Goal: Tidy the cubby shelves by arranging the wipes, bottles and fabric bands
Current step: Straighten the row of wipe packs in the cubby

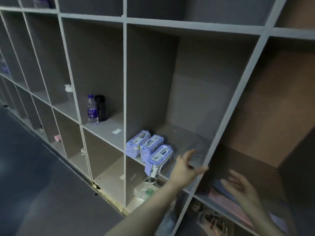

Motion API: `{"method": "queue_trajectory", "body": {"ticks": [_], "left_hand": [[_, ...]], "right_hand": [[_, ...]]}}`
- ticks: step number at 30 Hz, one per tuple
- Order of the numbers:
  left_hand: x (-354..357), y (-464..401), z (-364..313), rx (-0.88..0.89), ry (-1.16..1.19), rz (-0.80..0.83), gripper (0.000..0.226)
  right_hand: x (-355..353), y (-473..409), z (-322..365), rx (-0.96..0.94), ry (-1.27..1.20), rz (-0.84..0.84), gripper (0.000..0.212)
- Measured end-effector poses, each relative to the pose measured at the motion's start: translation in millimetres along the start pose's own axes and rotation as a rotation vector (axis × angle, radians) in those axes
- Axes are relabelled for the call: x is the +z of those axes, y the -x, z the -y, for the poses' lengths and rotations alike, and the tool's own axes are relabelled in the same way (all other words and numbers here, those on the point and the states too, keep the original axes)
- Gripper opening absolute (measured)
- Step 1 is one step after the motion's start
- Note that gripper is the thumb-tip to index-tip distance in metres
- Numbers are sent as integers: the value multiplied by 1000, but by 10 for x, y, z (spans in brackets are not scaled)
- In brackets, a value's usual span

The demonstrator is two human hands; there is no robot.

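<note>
The left hand [185, 166] reaches into the middle cubby [196, 99], fingers spread and holding nothing, just right of three wipes packs [150, 149] lying side by side on its floor. The right hand [242, 186], blurred, hangs open in the next cubby over flat pink and purple fabric [223, 198]. One cubby left stand a water bottle [92, 110] and a black bottle [101, 108], touching.

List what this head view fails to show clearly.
- Right hand: motion-blurred, finger pose unclear.
- Fabric stack under it: blurred, dim, count unreadable.
- Wipes pack labels: too small to read.
- White cap: its container is cut off by the cubby divider.
</note>
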State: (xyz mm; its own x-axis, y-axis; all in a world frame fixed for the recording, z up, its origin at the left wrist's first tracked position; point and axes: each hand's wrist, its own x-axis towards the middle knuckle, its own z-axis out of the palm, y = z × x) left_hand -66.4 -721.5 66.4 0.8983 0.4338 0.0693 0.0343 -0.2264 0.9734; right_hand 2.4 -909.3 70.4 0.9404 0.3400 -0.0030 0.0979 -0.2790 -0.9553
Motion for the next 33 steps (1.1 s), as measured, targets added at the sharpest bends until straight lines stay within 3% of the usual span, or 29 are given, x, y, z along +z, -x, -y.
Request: {"method": "queue_trajectory", "body": {"ticks": [6,10,16,20,24,27,30,33], "left_hand": [[-1036,-206,305,-13,-131,-110,78],[-1729,-474,712,-31,-368,-88,81],[-2670,-902,1301,-27,-858,159,92],[-3044,-1296,1456,44,-969,296,98],[-3089,-1629,1532,88,-1037,382,91],[-2972,-1748,1546,332,-1236,378,74],[-2792,-1785,1602,457,-1270,414,82],[-2635,-1875,1776,321,-1202,510,92]], "right_hand": [[868,22,84,-96,176,221,73],[1554,-201,38,-91,234,290,96],[2675,-736,-87,54,260,282,100],[3094,-1020,-135,158,368,195,124],[3287,-1090,-208,208,558,66,124],[3329,-1106,-289,242,641,46,117],[3342,-1125,-365,296,686,6,105],[3349,-1184,-433,284,718,-39,95]]}}
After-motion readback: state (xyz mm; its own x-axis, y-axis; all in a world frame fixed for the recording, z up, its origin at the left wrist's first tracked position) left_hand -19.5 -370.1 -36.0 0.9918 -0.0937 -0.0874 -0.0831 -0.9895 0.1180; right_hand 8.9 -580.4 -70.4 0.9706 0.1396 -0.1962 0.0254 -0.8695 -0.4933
